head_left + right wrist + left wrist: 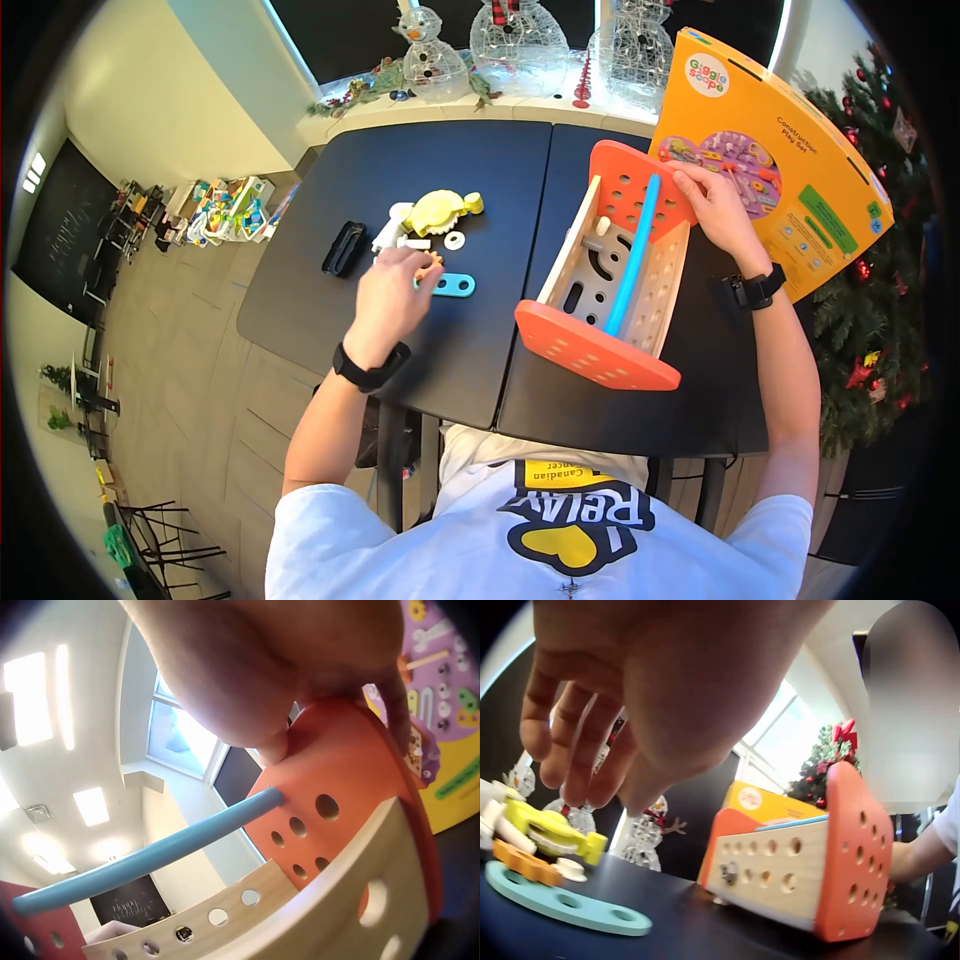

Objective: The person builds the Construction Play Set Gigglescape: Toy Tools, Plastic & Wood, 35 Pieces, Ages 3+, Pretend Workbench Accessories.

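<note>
The left hand (388,297) hovers over the loose toy parts; in the left wrist view its fingers (568,742) hang loosely bent, holding nothing. Below lie a teal strip with holes (570,903), an orange toothed piece (526,862), a white ring (454,241) and yellow-green pieces (436,212). A wooden toolbox with red-orange ends (598,350) and a blue bar handle (634,258) stands to the right. The right hand (716,212) grips the upper edge of its far end panel (337,780), thumb inside and fingers outside. A few small pieces lie inside the box.
A black tray (345,249) lies at the left of the dark table (440,150). Behind the toolbox leans a large orange box (800,150) with pictures on it. Wire snowmen (435,65) stand on the ledge beyond, and a decorated tree (870,330) is at the right.
</note>
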Action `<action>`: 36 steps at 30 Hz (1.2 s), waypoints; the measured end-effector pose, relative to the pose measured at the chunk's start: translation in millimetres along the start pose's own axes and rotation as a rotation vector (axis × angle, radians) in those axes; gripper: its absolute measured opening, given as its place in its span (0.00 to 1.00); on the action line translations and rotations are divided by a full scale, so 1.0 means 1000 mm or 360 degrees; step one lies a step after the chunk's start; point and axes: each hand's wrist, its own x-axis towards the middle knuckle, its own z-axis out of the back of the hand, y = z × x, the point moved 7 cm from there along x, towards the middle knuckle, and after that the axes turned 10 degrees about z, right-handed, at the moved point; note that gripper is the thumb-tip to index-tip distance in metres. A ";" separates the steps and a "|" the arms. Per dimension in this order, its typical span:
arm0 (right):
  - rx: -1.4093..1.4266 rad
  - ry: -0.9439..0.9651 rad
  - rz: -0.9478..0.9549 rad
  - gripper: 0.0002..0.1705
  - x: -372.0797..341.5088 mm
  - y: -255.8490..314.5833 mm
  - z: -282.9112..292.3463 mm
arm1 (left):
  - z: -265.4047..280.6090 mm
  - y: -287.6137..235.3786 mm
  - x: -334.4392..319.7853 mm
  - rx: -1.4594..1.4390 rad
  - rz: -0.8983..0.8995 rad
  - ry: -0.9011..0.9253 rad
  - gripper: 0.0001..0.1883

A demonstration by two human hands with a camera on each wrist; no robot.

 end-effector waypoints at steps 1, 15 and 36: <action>0.0014 0.0013 -0.0045 0.21 0.001 0.000 0.000 | 0.003 0.011 0.003 0.0154 0.0055 0.0009 0.11; -0.0115 -0.0225 0.0565 0.16 -0.021 0.109 0.008 | -0.039 0.066 0.011 0.0599 -0.0229 0.0547 0.16; 0.0937 0.0261 0.0221 0.20 -0.030 0.148 -0.026 | 0.053 -0.159 0.049 -0.1081 -0.1120 0.0212 0.11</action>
